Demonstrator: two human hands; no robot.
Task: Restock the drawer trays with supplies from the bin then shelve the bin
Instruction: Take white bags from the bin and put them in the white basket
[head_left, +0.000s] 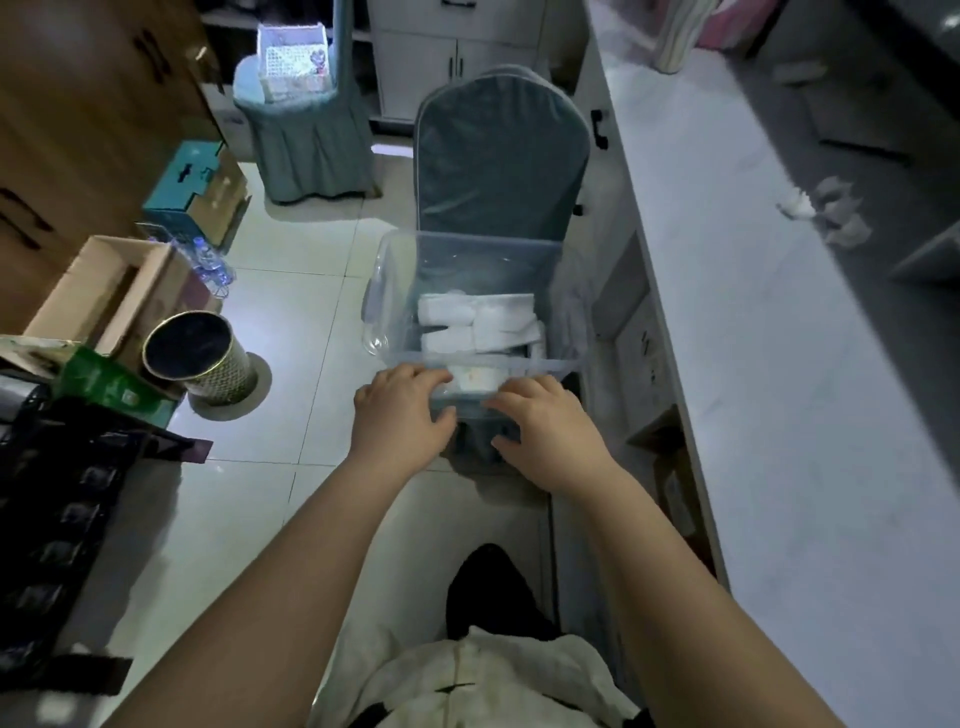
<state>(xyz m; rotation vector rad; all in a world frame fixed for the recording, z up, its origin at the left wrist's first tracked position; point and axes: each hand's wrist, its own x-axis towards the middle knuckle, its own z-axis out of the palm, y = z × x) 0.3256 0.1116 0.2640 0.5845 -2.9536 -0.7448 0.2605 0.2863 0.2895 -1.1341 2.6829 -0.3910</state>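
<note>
A clear plastic bin (400, 270) sits on the seat of a grey-covered chair (501, 156) in front of me. Inside lie several white folded packs (478, 322), and another white pack (475, 378) shows through the near wall. My left hand (402, 415) and my right hand (545, 431) both rest on the bin's near wall, fingers curled over its front rim, thumbs below. The drawer trays are not visible.
A long white counter (753, 364) runs along the right, with crumpled tissue (826, 208) on it and drawers (639, 338) beneath. On the left floor stand a round metal can (200, 358), cardboard boxes (114, 291) and water bottles (210, 260). A second covered chair (306, 130) stands farther back.
</note>
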